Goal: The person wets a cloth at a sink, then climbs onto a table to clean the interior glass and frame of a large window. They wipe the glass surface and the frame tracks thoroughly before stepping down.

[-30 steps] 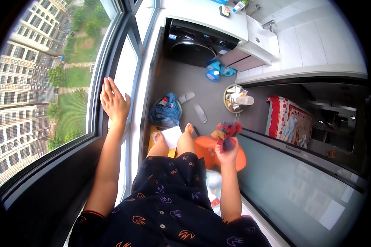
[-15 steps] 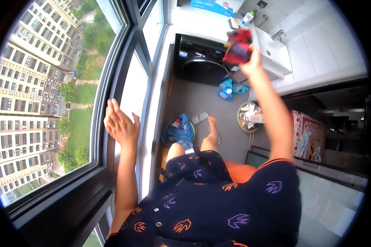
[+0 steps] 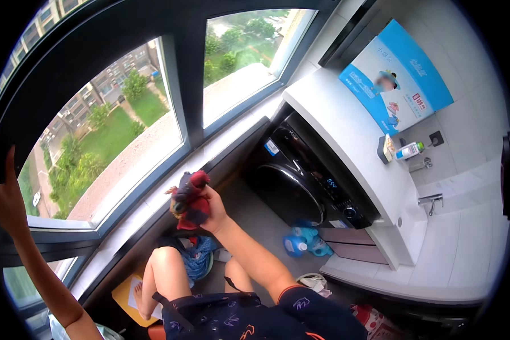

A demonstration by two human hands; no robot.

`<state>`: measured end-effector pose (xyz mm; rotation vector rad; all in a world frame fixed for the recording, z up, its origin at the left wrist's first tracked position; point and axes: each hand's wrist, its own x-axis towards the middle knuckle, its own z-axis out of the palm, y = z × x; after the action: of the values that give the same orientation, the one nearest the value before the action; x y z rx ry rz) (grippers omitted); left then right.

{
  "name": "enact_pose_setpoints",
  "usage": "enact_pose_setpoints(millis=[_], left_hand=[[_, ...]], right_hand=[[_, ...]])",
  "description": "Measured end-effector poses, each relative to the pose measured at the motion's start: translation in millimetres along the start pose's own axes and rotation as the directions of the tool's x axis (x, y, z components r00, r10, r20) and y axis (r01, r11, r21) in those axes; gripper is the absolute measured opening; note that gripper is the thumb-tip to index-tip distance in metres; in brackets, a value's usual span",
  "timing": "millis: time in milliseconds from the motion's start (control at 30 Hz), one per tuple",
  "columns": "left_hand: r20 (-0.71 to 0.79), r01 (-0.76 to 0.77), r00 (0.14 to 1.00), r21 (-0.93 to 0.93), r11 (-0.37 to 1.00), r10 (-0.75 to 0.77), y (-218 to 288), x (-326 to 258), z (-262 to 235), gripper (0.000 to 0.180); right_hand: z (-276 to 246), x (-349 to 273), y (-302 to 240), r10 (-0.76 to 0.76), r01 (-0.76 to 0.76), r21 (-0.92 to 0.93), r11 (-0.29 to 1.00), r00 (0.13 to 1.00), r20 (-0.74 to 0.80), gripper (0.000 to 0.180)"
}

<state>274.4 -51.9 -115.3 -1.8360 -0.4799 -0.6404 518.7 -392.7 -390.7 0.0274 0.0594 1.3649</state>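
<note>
My right hand (image 3: 214, 211) grips a bunched red and dark cloth (image 3: 191, 201), held out in front of the window sill. The cloth hangs in loose folds above my raised knee, and my fingers are partly hidden behind it. At the far left my left hand (image 3: 3, 190) rests with its fingers spread against the dark window frame (image 3: 68, 39). Beyond the frame the glass panes (image 3: 113, 141) show trees and buildings outside.
A black washing machine (image 3: 300, 175) stands under a white counter (image 3: 345, 147). Blue bottles (image 3: 296, 245) are on the floor beside it. On the counter are a blue box (image 3: 402, 79) and a small tube (image 3: 409, 150), near a tap (image 3: 430, 199). A basin of blue clothes (image 3: 201, 260) sits below.
The view has swung toward the washing machine. My right hand has brought the cloth from near the sink to the window side. My left hand still touches the window frame.
</note>
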Motion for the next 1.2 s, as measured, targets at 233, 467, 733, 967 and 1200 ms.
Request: enact_pose_setpoints(millis=[233,467,733,967,1200], left_hand=[[0.026,0.305,0.945,-0.441,0.844,-0.327,42,28,-47,0.038],[0.058,0.361,0.927,-0.407,0.839,-0.371,32,32,-52,0.036],[0.144,0.354,0.935,-0.412,0.84,-0.323,34,26,-51,0.037],[0.126,0.391,0.92,-0.259,0.883,-0.37,64,48,-82,0.04],[0.07,0.39,0.921,-0.195,0.9,-0.384,71,53,-91,0.04]], right_hand=[[90,-133,-189,-0.564,0.461,-0.506,0.729,0.823,-0.063,0.052],[108,-336,-359,-0.823,0.675,-0.568,0.471,0.568,-0.007,0.051],[4,-469,-429,-0.728,0.512,-0.601,0.614,0.661,-0.182,0.048],[25,-454,-410,-0.86,0.404,-0.778,0.481,0.389,-0.33,0.052],[10,-466,-444,-0.794,0.374,-0.796,0.476,0.572,-0.206,0.046]])
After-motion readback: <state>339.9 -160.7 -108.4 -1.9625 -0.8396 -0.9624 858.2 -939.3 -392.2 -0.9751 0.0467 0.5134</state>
